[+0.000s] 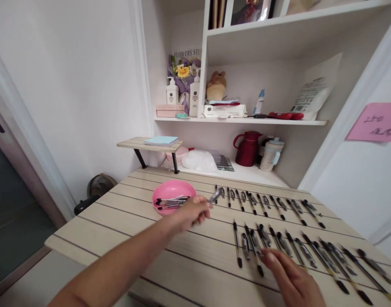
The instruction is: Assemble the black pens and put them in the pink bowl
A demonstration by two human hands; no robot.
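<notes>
My left hand (198, 209) is closed around a pen, beside the right rim of a pink bowl (157, 189). A blurred grey end of the pen (214, 196) sticks out past the fingers toward the upper right. Several pens with black ends (171, 202) lie in the bowl. My right hand (289, 273) is low over the front row of pens (236, 243), thumb and fingertips pinched together. Pen caps lie close around those fingertips, and what is between them is too blurred to make out. Behind runs a second row of pens (229, 197) with caps beside them.
The slatted wooden table (119, 213) carries a small raised stand (131, 143) with a light blue notepad (161, 140). Behind it, a dark red jug (247, 149), a pale cup (271, 154) and a white plastic bag (199, 161) stand below a shelf (262, 122).
</notes>
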